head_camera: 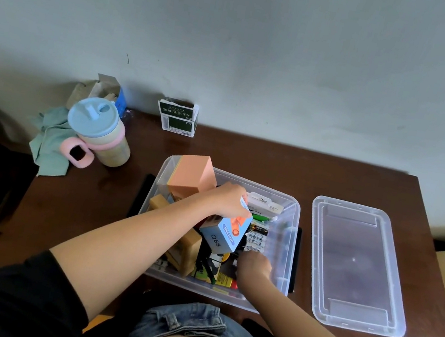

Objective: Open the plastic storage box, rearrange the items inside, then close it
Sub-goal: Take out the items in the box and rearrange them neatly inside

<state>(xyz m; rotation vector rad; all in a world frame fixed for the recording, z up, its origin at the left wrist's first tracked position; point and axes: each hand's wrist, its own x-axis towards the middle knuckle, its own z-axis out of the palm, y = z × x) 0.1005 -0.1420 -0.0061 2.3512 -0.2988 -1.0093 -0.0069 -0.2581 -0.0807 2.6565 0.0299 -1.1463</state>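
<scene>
The lid (358, 266) was already off and lay flat on the brown surface (275, 163) just to the right of the clear plastic storage box (287, 239), so the opening was done and the rearranging was plainly the step in hand. The box itself sat on the surface right in front of the person, crowded with goods. Above the middle of the box the left hand (227, 200) gripped a pale blue mini fan carton (223, 235) from the top, tilted and lifted over the other things. The right hand (253, 266) was down in the near right part of the box among the packets, fingers curled under; whether it grasped anything I could not tell. A row of batteries (256, 238) lay just past that hand, and a tall orange box (193, 176) stood in the box's far left corner.

I reckoned the next move needed a cleared gap for the carton, laid low enough that the lid could shut.

Left of the box stood a lidded cup with a pink handle (100, 132) on a green cloth (50, 144); beyond the box, against the pale wall (267, 42), stood a dark green carton (178, 117)
</scene>
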